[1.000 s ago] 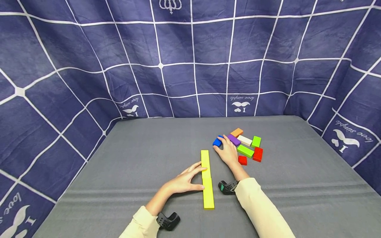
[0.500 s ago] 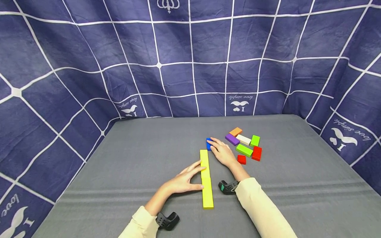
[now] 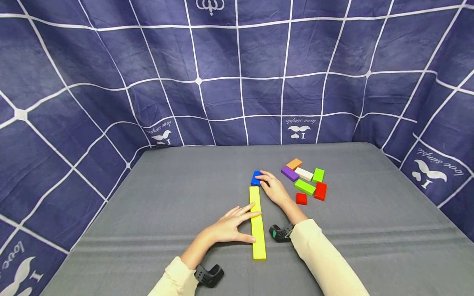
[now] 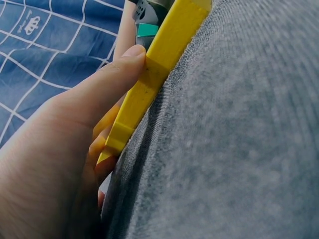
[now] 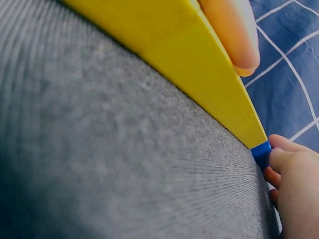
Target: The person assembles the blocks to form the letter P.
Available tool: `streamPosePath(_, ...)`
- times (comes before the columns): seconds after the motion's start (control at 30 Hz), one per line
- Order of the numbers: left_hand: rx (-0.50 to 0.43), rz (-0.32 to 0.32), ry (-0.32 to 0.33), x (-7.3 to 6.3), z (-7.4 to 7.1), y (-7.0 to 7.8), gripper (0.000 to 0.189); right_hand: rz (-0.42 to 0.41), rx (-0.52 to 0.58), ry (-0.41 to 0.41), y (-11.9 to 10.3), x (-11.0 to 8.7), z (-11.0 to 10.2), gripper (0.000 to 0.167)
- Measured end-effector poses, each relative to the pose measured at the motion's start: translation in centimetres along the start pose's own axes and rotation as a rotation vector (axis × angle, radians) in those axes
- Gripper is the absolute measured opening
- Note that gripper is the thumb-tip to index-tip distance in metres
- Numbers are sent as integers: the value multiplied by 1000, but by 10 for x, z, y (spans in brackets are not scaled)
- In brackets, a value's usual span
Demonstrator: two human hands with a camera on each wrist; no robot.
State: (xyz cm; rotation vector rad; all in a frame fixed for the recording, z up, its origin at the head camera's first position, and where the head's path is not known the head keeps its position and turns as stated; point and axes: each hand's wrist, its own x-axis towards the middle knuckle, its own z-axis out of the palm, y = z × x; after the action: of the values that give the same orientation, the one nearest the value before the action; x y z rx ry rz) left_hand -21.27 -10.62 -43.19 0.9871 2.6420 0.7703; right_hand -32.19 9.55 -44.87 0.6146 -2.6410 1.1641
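Observation:
Two yellow blocks lie end to end in a row, the far one (image 3: 255, 194) and the near one (image 3: 259, 250). My left hand (image 3: 228, 228) reaches over them from the left, fingers spread; fingertips rest on the far block and the thumb touches the near one. In the left wrist view that thumb (image 4: 117, 74) presses on a yellow side face. A small blue block (image 3: 255, 179) lies at the row's far end, its near end meeting the yellow in the right wrist view. My right hand (image 3: 275, 191) holds it between thumb and fingers, partly covering it.
Right of the right hand lie loose blocks: orange (image 3: 294, 164), purple (image 3: 290, 173), white (image 3: 304, 174), two green ones (image 3: 305, 187) and two red ones (image 3: 320, 191). A grey cloth covers the table (image 3: 177, 185). Behind hangs a blue gridded curtain (image 3: 222, 98).
My right hand has brought the blue block leftward from beside the loose blocks to the far end of the yellow row. The left hand's fingers have spread slightly further over the yellow blocks.

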Motion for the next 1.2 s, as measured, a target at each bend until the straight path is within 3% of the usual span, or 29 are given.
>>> streamPosePath(0.3, -28, -41, -19, -2, 1, 1, 70, 0, 9, -36, 0, 1, 3, 24)
streamPosePath(0.6, -15, -17, -5, -2, 0, 0, 70, -16, 41, -38, -3, 0, 1, 21)
streamPosePath(0.73, -11, -16, -4, -2, 0, 0, 70, -21, 80, 53, -2, -4, 2, 20)
streamPosePath(0.87, -12, -13, 2, -2, 0, -1, 70, 4, 87, 238, -3, -10, -1, 21)
streamPosePath(1.0, -20, -24, 1, -2, -1, 0, 71, 90, -3, 409, -1, -15, -10, 22)
streamPosePath(1.1, -28, -29, -3, -3, -1, 0, 71, 204, -93, 452, 3, -19, -14, 25)
streamPosePath(1.2, -35, -27, -2, -3, -1, 0, 71, 308, -181, 424, 8, -21, -16, 30)
